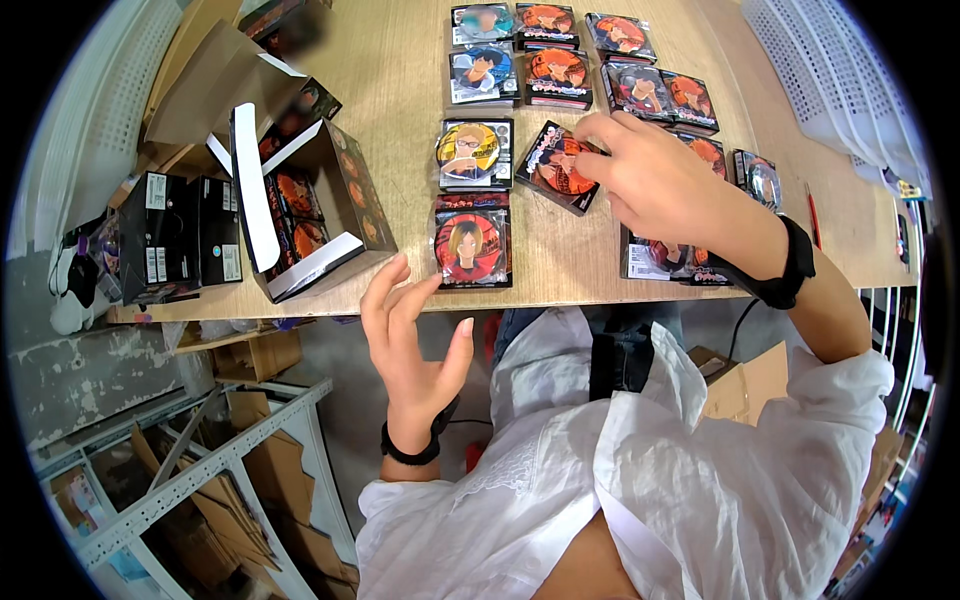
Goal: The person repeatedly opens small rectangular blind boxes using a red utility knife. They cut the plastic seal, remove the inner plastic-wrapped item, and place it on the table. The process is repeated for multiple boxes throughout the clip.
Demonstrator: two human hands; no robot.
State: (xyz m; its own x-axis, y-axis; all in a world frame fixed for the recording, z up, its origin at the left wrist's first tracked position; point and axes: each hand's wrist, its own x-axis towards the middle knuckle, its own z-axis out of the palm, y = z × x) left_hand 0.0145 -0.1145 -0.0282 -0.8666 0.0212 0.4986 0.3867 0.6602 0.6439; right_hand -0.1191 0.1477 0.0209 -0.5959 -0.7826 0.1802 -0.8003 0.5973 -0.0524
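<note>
Pack (553, 170), skewed, pinched by right hand (655, 175); edge grip could let it slip, knuckles nudge stacks (640, 90) beyond hand. Left hand (415, 345) empty, fingers spread.

The tabletop (400, 130) is of pale wood with fine grain. On its left part stands an open black box (362, 190) with white flaps, and further left stand dark boxes (160, 225) with white labels. From the middle to the right, small square boxes (473, 158) lie in groups, many touching. At the right lies a thin red stick (812, 215).
</note>
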